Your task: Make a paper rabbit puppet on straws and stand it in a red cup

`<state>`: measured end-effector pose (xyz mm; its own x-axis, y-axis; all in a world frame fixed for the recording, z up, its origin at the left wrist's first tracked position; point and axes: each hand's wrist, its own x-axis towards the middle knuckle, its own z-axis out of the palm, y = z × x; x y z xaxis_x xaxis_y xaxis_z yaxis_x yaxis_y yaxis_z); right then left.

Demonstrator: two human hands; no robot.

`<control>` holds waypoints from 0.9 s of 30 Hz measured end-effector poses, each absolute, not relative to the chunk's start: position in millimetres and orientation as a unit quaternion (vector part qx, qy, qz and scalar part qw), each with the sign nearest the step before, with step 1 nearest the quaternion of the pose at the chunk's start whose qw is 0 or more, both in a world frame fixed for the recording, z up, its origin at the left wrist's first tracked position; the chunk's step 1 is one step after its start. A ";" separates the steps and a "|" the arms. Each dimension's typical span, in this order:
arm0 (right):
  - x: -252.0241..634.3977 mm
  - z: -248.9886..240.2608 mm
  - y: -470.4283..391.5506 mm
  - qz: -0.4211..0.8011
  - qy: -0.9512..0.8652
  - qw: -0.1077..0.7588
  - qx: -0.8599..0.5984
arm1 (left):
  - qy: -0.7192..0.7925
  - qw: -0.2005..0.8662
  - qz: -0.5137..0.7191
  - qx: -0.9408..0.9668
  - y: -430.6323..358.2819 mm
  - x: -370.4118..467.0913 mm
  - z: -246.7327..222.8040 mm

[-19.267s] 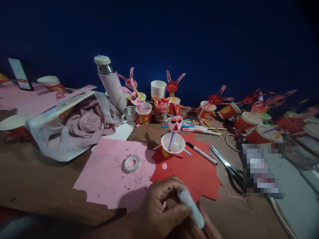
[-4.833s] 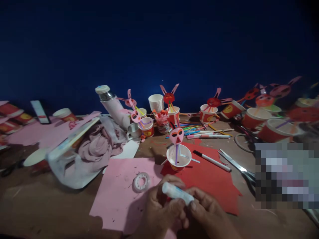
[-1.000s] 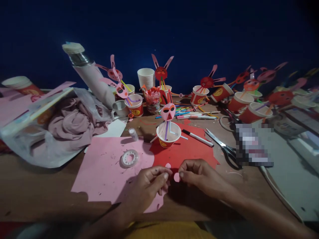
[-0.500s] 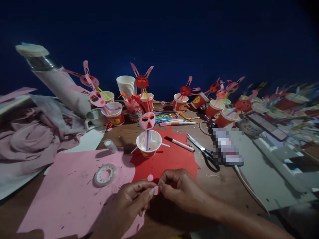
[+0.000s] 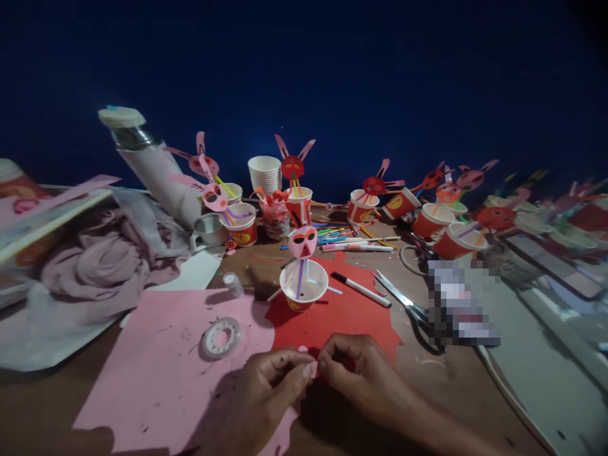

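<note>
My left hand point(image 5: 280, 386) pinches a small pink paper circle point(image 5: 313, 369) between thumb and forefinger. At the circle's right edge, the fingers of my right hand point(image 5: 354, 364) are pinched together against it. Part of another pink paper circle point(image 5: 303, 349) shows just behind my left fingertips, lying on red paper point(image 5: 332, 323). Beyond my hands stands a white-lined paper cup point(image 5: 304, 285), with a pink rabbit-like paper face point(image 5: 303, 242) on straws rising from it. A roll of clear tape point(image 5: 221, 337) lies on pink paper point(image 5: 156, 354) to the left.
A black-capped marker point(image 5: 361, 290) and scissors point(image 5: 411, 310) lie right of the cup. Behind are drinking straws point(image 5: 332, 235), stacked white cups point(image 5: 265, 174) and several rabbit cups. A flask point(image 5: 152, 171), a metal mug point(image 5: 209, 231) and crumpled cloth point(image 5: 99, 253) are at left.
The view has turned left, so everything sits further right in the picture. Both hands stay together at the pink paper circle, their pinch hardly altered.
</note>
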<state>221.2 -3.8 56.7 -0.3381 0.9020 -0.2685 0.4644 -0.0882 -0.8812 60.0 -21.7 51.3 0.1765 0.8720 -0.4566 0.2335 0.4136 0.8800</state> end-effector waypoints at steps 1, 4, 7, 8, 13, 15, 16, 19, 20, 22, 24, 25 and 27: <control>220.0 57.0 -3.3 0.503 -0.644 0.216 -0.534 | 0.583 0.599 0.268 0.480 -20.9 60.6 53.2; 216.4 58.2 -2.5 0.498 -0.653 0.220 -0.527 | 0.583 0.590 0.269 0.489 -17.9 61.2 60.2; 223.0 60.2 -0.1 0.490 -0.673 0.218 -0.509 | 0.596 0.592 0.279 0.465 -15.1 59.4 67.7; 229.5 60.4 2.5 0.474 -0.685 0.215 -0.509 | 0.599 0.594 0.288 0.454 -14.5 58.3 69.6; 280.3 46.6 38.0 0.173 -0.769 0.278 -0.549 | 0.578 0.614 0.355 0.404 -15.3 52.5 71.8; 294.1 36.8 54.6 0.050 -0.776 0.253 -0.575 | 0.565 0.623 0.386 0.380 -17.2 51.4 68.8; 297.5 32.3 61.3 0.009 -0.777 0.227 -0.587 | 0.559 0.623 0.406 0.367 -18.2 50.8 66.6; 296.8 23.3 74.1 -0.023 -0.782 0.130 -0.609 | 0.534 0.613 0.480 0.331 -20.5 47.3 58.7; 295.3 22.3 76.2 -0.027 -0.786 0.107 -0.608 | 0.525 0.611 0.498 0.322 -20.9 45.1 56.4; 294.3 24.6 77.0 -0.014 -0.789 0.091 -0.608 | 0.513 0.608 0.525 0.303 -21.1 39.8 54.3; 296.7 32.9 70.7 0.012 -0.775 0.113 -0.621 | 0.507 0.599 0.552 0.280 -20.7 34.9 56.3; 298.0 39.0 64.3 0.034 -0.764 0.136 -0.630 | 0.503 0.594 0.569 0.267 -20.1 33.2 58.8; 296.9 54.0 44.8 0.100 -0.736 0.188 -0.643 | 0.490 0.583 0.603 0.237 -17.5 33.0 65.8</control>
<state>296.9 44.8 54.0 -0.1021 0.9838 0.1476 0.9083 0.1527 -0.3895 33.0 -17.5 65.8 -0.2073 0.9354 -0.2864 -0.4703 0.1614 0.8676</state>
